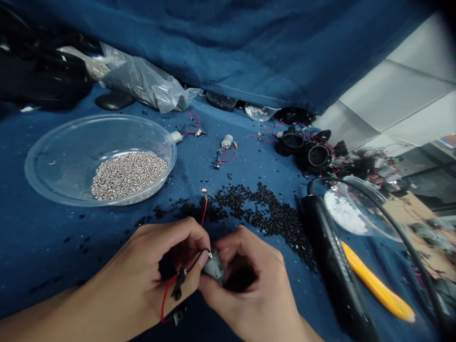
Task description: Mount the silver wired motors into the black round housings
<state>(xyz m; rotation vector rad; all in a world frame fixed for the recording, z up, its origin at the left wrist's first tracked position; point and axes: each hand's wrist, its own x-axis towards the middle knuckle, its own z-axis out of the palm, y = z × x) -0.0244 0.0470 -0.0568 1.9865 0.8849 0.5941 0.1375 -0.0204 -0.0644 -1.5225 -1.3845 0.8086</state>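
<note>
Between my two hands is a small grey electric motor with thin wires on it. My left hand is closed, its thumb and fingers pinching at the motor's end where a black wire attaches. My right hand grips the motor's other side between thumb and fingers. A red wire rises from the hands to a small metal part. Another red wire loops below my left hand, with a small green board near its end. Part of the motor is hidden by my fingers.
A clear bowl of small metal screws stands left. Loose black pieces are scattered ahead. Other wired motors lie beyond. At right are a black-handled corded tool, a yellow handle and a tub of white pieces.
</note>
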